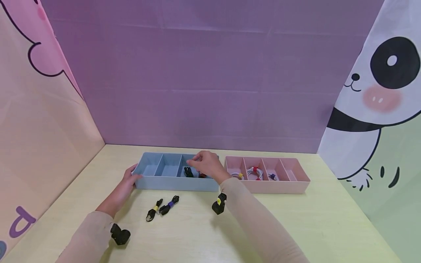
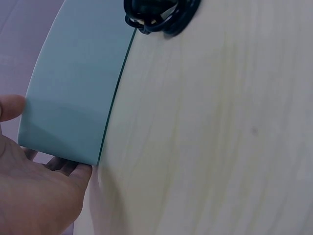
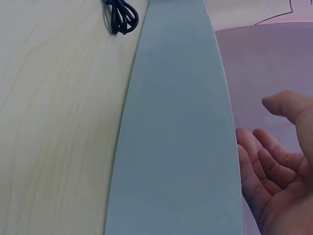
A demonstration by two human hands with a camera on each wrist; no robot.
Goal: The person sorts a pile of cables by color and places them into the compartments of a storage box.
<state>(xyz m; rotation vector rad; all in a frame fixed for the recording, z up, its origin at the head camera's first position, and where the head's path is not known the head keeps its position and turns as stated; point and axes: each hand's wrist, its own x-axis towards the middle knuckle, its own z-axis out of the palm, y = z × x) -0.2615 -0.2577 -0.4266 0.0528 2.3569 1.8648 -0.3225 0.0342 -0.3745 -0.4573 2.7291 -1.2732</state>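
Observation:
The left hand [image 1: 123,184] grips the left end of the blue divided box [image 1: 177,183], thumb on its front corner; in the left wrist view that hand [image 2: 41,191] holds the box end [image 2: 68,98]. Above the right part of the same box is the right hand [image 1: 210,164]; a black cable bundle [image 1: 188,172] lies in the compartment below its fingertips. In the right wrist view the right hand [image 3: 281,166] has thumb and fingers apart, nothing between them, beside the box wall [image 3: 176,127]. A partly hidden item [image 1: 202,175] is in the rightmost blue compartment.
Two black cable bundles, one with a yellow band [image 1: 154,210] and one with a purple band [image 1: 169,205], lie in front of the blue box. To the right stands a pink divided box [image 1: 279,187] holding several white cables [image 1: 255,173]. A purple backdrop [image 1: 210,80] rises behind.

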